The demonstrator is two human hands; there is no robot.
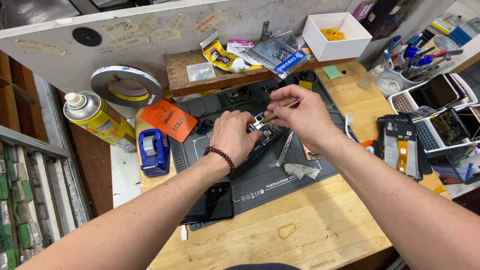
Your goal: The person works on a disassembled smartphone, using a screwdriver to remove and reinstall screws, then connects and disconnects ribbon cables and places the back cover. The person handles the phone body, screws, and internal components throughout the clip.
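My left hand [231, 136], with a dark bead bracelet on its wrist, grips an opened phone [265, 137] lying on the dark repair mat [270, 182]. My right hand [299, 116] pinches a thin gold-handled tool [280, 113], a brush or screwdriver, its tip touching the phone's exposed top end. Metal tweezers [285, 148] lie on the mat just right of the phone, under my right hand. Most of the phone is hidden by my left hand.
A second dark phone [212, 202] lies at the mat's near left corner, a crumpled wipe [303, 171] at its right. Blue tape dispenser [153, 151], yellow spray can [100, 120], orange tag [168, 120] stand left. Opened phone back [400, 145], parts tray [440, 107], pen cup [395, 80], white box [336, 35] sit right.
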